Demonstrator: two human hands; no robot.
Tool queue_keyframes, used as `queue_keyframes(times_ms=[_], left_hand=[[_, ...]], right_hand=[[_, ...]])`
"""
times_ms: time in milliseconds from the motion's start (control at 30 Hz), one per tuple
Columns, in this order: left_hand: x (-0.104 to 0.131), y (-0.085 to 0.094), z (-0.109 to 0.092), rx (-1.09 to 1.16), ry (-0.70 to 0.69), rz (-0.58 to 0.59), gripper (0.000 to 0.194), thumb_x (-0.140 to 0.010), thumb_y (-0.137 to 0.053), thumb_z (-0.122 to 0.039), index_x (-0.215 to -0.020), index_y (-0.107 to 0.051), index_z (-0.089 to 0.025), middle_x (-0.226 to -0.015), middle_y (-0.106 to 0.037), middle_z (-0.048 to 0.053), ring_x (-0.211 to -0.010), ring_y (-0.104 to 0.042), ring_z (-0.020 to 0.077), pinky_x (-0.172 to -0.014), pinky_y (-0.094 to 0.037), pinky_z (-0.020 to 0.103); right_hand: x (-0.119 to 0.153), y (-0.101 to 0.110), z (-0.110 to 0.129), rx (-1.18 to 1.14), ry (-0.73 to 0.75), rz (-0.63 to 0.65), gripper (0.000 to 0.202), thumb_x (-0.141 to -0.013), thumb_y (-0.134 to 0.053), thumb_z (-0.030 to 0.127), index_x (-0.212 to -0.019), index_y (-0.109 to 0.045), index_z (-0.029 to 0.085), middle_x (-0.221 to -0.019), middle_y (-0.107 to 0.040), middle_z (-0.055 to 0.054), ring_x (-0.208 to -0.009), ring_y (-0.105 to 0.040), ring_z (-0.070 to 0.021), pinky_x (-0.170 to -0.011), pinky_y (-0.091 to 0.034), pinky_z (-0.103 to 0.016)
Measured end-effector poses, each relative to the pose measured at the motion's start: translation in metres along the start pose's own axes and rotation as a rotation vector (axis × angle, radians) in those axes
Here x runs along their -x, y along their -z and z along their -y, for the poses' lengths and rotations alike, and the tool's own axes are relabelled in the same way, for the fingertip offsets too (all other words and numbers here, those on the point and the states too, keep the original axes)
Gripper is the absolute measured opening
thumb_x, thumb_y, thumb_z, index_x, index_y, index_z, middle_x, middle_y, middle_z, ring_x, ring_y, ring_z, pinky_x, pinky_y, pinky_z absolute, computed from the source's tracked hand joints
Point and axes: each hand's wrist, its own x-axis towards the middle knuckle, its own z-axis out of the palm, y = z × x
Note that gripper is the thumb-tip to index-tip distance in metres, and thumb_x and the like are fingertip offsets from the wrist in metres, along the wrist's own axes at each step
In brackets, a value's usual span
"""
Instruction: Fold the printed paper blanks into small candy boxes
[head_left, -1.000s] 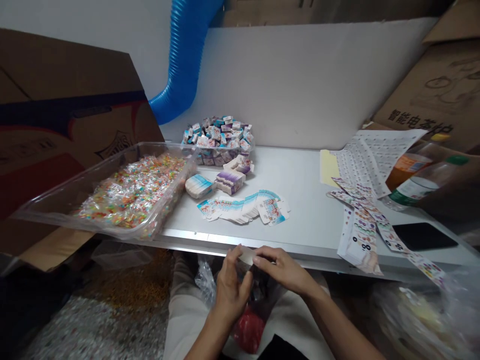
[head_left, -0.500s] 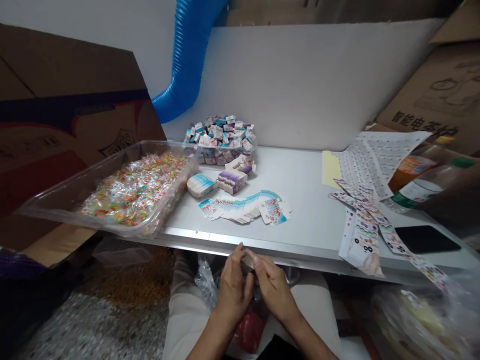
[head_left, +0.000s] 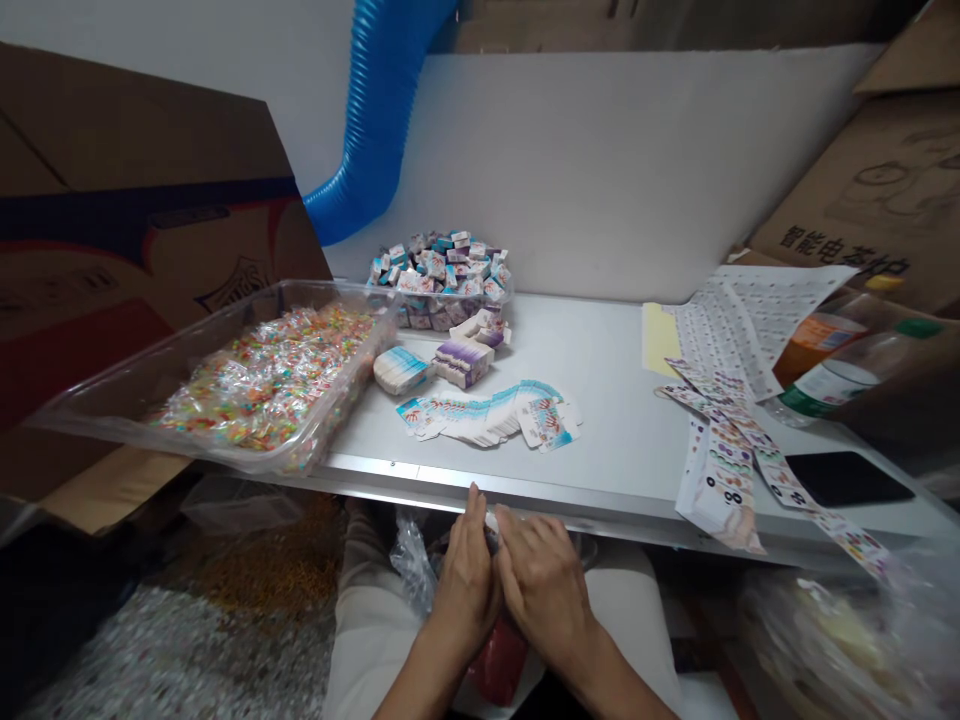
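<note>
My left hand (head_left: 469, 570) and my right hand (head_left: 546, 575) meet over my lap, just in front of the table edge. Between their fingers is a small paper box (head_left: 492, 521), of which only a pale bit shows. The left fingers point up straight against it, while the right fingers curl over from the other side. On the table ahead lies a fanned row of flat blue-and-white paper boxes (head_left: 487, 415). Behind it are a blue-white stack (head_left: 401, 370) and a purple-white stack (head_left: 463, 362) of flat boxes. Beneath my hands sits something red (head_left: 499, 660) on my lap.
A clear tray of colourful wrapped packets (head_left: 315, 455) overhangs the table edge at left. Behind the stacks stands a tub heaped with small finished boxes (head_left: 442, 270). To the right lie sticker strips (head_left: 724, 480), printed sheets (head_left: 739, 320), a phone (head_left: 847, 478) and bottles (head_left: 829, 385).
My right fingers have curled over the small paper box, and the left fingers have straightened together. Less of the box shows between the hands. The things on the table have stayed put.
</note>
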Motion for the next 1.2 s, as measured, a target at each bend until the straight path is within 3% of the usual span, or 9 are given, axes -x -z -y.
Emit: queue_keyframes(times_ms=[233, 400, 633, 800, 900, 967, 1067, 1100, 1200], left_hand=[[-0.004, 0.008, -0.005, 0.015, -0.033, -0.003, 0.063, -0.089, -0.037, -0.011, -0.143, -0.005, -0.009, -0.145, -0.024, 0.023, -0.137, -0.023, 0.027, -0.103, -0.037, 0.047], [-0.005, 0.008, -0.005, -0.002, -0.062, 0.001, 0.063, -0.088, -0.037, -0.01, -0.143, -0.006, -0.009, -0.142, -0.03, 0.024, -0.135, -0.026, 0.0259, -0.102, -0.039, 0.047], [0.002, 0.004, -0.001, 0.004, -0.016, 0.02, 0.07, -0.088, -0.04, -0.013, -0.143, 0.002, -0.008, -0.145, -0.022, 0.027, -0.137, -0.02, 0.0297, -0.102, -0.037, 0.05], [0.001, 0.01, -0.004, 0.163, 0.129, 0.044, 0.067, -0.089, -0.038, -0.016, -0.143, 0.001, -0.012, -0.146, -0.022, 0.021, -0.136, -0.026, 0.0247, -0.105, -0.036, 0.046], [0.0, 0.012, -0.003, 0.182, 0.139, 0.054, 0.062, -0.089, -0.038, -0.016, -0.142, -0.007, -0.013, -0.147, -0.023, 0.02, -0.136, -0.025, 0.0242, -0.106, -0.035, 0.046], [0.002, 0.012, -0.002, 0.17, 0.138, 0.079, 0.053, -0.089, -0.037, -0.016, -0.139, -0.019, -0.015, -0.147, -0.024, 0.019, -0.135, -0.028, 0.0236, -0.105, -0.036, 0.044], [0.007, 0.01, -0.002, 0.127, 0.193, 0.16, 0.041, -0.091, -0.037, -0.019, -0.132, -0.035, -0.018, -0.144, -0.031, 0.017, -0.131, -0.036, 0.0223, -0.102, -0.04, 0.04], [0.008, 0.008, -0.003, 0.102, 0.209, 0.192, 0.039, -0.091, -0.037, -0.021, -0.13, -0.038, -0.017, -0.142, -0.034, 0.018, -0.13, -0.039, 0.0228, -0.101, -0.041, 0.039], [0.008, 0.002, -0.005, -0.028, 0.257, 0.284, 0.048, -0.088, -0.048, -0.03, -0.132, -0.037, -0.014, -0.139, -0.038, 0.022, -0.123, -0.046, 0.0296, -0.094, -0.045, 0.045]], right_hand=[[-0.008, 0.019, -0.006, -0.164, -0.153, 0.149, 0.033, -0.089, -0.04, 0.019, -0.11, -0.065, 0.021, -0.084, -0.071, -0.005, -0.077, -0.064, -0.0193, -0.073, -0.046, -0.032], [-0.007, 0.017, -0.005, -0.089, -0.097, 0.138, 0.034, -0.088, -0.038, 0.018, -0.104, -0.067, 0.021, -0.075, -0.071, -0.004, -0.07, -0.063, -0.0189, -0.069, -0.047, -0.031], [0.01, -0.003, 0.006, 0.161, 0.132, -0.008, 0.044, -0.077, -0.041, 0.005, -0.119, -0.057, 0.002, -0.113, -0.064, -0.021, -0.097, -0.06, -0.0293, -0.09, -0.041, -0.046], [0.016, -0.007, -0.006, -0.093, 0.078, -0.011, 0.042, -0.085, -0.037, 0.005, -0.124, -0.053, 0.014, -0.116, -0.064, -0.011, -0.101, -0.059, -0.0204, -0.088, -0.046, -0.038], [0.021, -0.007, -0.005, -0.078, 0.099, -0.048, 0.042, -0.085, -0.037, 0.006, -0.124, -0.052, 0.012, -0.119, -0.062, -0.014, -0.105, -0.058, -0.0231, -0.088, -0.044, -0.042], [0.019, -0.004, -0.007, -0.083, 0.147, 0.008, 0.04, -0.085, -0.038, 0.008, -0.121, -0.056, 0.013, -0.118, -0.063, -0.015, -0.1, -0.059, -0.0239, -0.087, -0.044, -0.042], [-0.002, 0.001, -0.026, -0.166, 0.015, 0.082, 0.029, -0.09, -0.041, 0.019, -0.104, -0.066, 0.021, -0.099, -0.071, -0.007, -0.084, -0.063, -0.0182, -0.077, -0.047, -0.033], [-0.013, 0.001, -0.036, -0.144, -0.101, 0.04, 0.028, -0.092, -0.04, 0.024, -0.102, -0.066, 0.021, -0.097, -0.071, -0.006, -0.086, -0.063, -0.0185, -0.078, -0.047, -0.032], [-0.05, -0.004, -0.072, 0.13, -0.271, -0.053, 0.047, -0.086, -0.049, 0.043, -0.122, -0.055, 0.013, -0.125, -0.057, -0.015, -0.11, -0.051, -0.0295, -0.09, -0.039, -0.042]])
